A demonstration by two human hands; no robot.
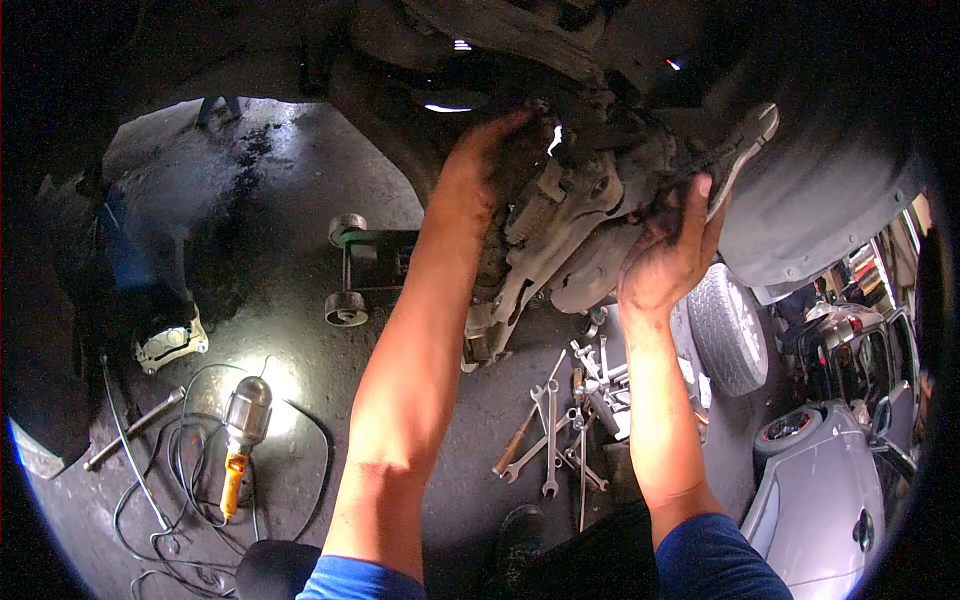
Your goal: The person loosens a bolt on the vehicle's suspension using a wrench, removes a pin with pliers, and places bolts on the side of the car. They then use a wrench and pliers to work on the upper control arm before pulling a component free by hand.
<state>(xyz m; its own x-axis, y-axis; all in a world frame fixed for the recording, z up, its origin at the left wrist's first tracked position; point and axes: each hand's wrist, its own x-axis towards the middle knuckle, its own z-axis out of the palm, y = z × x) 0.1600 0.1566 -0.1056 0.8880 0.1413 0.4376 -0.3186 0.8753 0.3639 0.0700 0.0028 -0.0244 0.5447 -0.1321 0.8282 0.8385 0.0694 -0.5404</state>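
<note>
Both arms reach up to the dark, greasy suspension parts [565, 200] under a vehicle. My left hand [510, 150] is closed up among these parts at the top centre; its fingers are mostly hidden in shadow. On the right, my right hand [668, 245] holds a metal hand tool [745, 160] that looks like pliers, its head pointing up and right. The thumb lies along the tool's side, and the curled fingers are in shadow beside the metal arm.
Spanners [552, 440] and other tools lie piled on the floor, with a tyre [727, 330] to their right. At lower left are a lit work lamp [247, 415] with coiled cable and a long bar [135, 430]. A jack [375, 262] stands behind my left forearm. A silver car [820, 500] is at right.
</note>
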